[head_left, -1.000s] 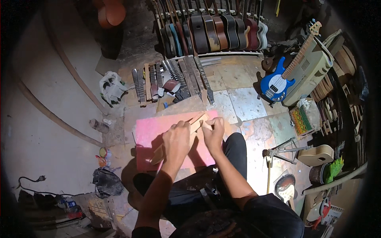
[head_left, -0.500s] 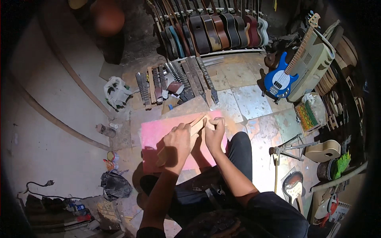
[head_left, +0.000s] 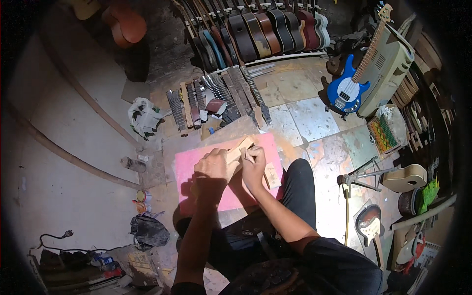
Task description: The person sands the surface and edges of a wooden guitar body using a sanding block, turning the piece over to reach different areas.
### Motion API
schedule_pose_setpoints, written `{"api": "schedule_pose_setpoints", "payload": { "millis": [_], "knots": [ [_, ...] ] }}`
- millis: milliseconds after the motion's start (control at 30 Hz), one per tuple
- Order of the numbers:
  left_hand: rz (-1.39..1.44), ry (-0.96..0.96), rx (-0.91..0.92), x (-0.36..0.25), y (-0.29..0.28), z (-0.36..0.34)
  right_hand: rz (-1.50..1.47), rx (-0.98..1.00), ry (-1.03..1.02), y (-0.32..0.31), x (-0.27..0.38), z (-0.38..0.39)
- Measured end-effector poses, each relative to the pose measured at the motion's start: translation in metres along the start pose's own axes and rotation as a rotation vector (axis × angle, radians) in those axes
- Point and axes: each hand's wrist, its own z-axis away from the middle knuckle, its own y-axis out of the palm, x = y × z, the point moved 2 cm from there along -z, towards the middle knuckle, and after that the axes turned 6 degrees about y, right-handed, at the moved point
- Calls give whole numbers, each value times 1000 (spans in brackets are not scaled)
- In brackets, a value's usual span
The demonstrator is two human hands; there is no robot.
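Note:
A long, pale piece of wood [head_left: 240, 150] slants over a pink board [head_left: 189, 160] in front of me. My left hand [head_left: 212, 168] is wrapped over its nearer part, which is mostly hidden under my palm. At the wood's far end, my right hand [head_left: 254, 168] is closed, its bent fingers pressed against the side. Something small and pale shows at those fingers, too small to name. Just right of my right wrist, a flat wooden block [head_left: 272, 176] with dark marks lies on the pink board.
Several guitar necks [head_left: 216, 101] lie beyond the board, before a rack of guitars [head_left: 265, 37]. A blue bass guitar [head_left: 347, 92] leans at the far right. A metal stand [head_left: 361, 179] is right of my knee. A black plastic bag [head_left: 148, 231] sits at the left.
Both hands have shifted slightly left, still on the wood. The right fingers have come nearer along the wood. More of the marked block now shows. The whole view has tilted slightly.

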Motion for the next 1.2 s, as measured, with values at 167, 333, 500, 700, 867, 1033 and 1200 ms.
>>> {"api": "schedule_pose_setpoints", "payload": {
  "millis": [167, 333, 500, 700, 867, 1033, 1200],
  "knots": [
    [-17, -8, -3, 5, 0, -5, -17, 6, 142, 2, 1, -10],
    [25, 49, -52, 8, -1, 2, -190, 45, 397, 9, 20, 9],
    [52, 73, -89, 12, 5, -1, -143, 69, 366, 23, 29, 28],
    [71, 64, -96, 8, 2, -2, -196, 42, 470, 18, 35, 5],
    [91, 84, -104, 12, 6, 4, -204, 69, 438, 15, 33, 10],
    [76, 28, -76, 14, 5, 1, -53, 144, 239, 24, 46, 35],
    [44, 64, -99, 2, 3, 2, 96, -55, 227, 2, 13, -10]
  ]
}}
